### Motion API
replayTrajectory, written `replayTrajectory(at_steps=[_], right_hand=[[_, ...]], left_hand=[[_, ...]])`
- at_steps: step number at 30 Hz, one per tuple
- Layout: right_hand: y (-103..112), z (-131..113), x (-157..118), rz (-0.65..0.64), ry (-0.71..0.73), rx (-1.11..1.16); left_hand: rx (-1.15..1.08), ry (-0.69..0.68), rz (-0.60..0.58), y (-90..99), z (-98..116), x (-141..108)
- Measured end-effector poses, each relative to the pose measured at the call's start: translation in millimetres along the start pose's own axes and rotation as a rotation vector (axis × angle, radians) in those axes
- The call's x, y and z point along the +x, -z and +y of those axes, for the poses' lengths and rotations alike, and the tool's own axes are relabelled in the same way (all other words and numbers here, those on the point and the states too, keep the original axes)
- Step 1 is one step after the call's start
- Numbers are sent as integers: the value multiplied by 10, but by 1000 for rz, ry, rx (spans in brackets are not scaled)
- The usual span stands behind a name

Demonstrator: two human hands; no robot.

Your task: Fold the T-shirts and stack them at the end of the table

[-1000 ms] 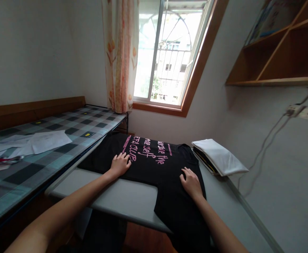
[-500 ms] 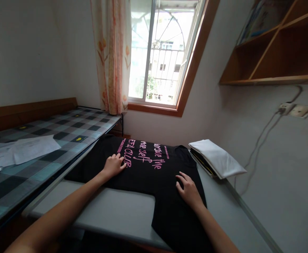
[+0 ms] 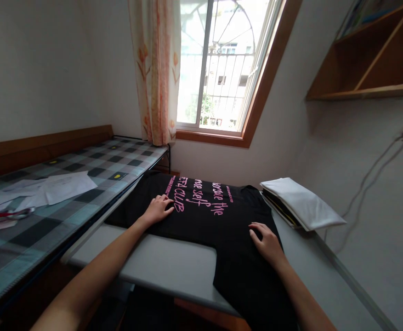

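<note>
A black shirt [image 3: 194, 230] with pink lettering lies spread over a pale table [image 3: 177, 266], its collar end toward the right and one sleeve reaching down over the near edge. My left hand [image 3: 158, 209] rests on the cloth just left of the lettering, fingers spread and slightly bent. On the right part of the shirt, below the collar, lies my right hand [image 3: 266, 243], its fingers apart and curved. Neither hand holds anything.
A folded white cloth item [image 3: 301, 204] sits at the table's right edge by the wall. Left of the table is a bed with a checkered cover [image 3: 98, 165], bearing papers [image 3: 70, 186] and a red object [image 3: 1, 216]. Behind are a curtain [image 3: 158, 69] and a window.
The view has turned slightly, so most things appear further right, and the red object on the bed now shows. Both hands stay at about the same places on the shirt.
</note>
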State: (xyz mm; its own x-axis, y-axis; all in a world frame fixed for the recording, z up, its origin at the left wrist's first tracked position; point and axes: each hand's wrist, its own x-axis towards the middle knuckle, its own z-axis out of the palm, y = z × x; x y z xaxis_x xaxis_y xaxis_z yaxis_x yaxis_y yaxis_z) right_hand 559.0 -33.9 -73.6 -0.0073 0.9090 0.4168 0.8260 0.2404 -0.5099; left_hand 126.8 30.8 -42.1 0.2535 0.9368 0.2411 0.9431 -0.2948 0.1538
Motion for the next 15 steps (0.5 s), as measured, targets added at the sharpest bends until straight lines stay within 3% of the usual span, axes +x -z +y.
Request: replayTrajectory(at_steps=[8,15], right_hand=[[144,135,5,57,-86,-57],[98,280,1,17,-75,-233]], left_hand=[[-112,-61,-62,51,-112,12],[2,114,52,43,-633,-82]])
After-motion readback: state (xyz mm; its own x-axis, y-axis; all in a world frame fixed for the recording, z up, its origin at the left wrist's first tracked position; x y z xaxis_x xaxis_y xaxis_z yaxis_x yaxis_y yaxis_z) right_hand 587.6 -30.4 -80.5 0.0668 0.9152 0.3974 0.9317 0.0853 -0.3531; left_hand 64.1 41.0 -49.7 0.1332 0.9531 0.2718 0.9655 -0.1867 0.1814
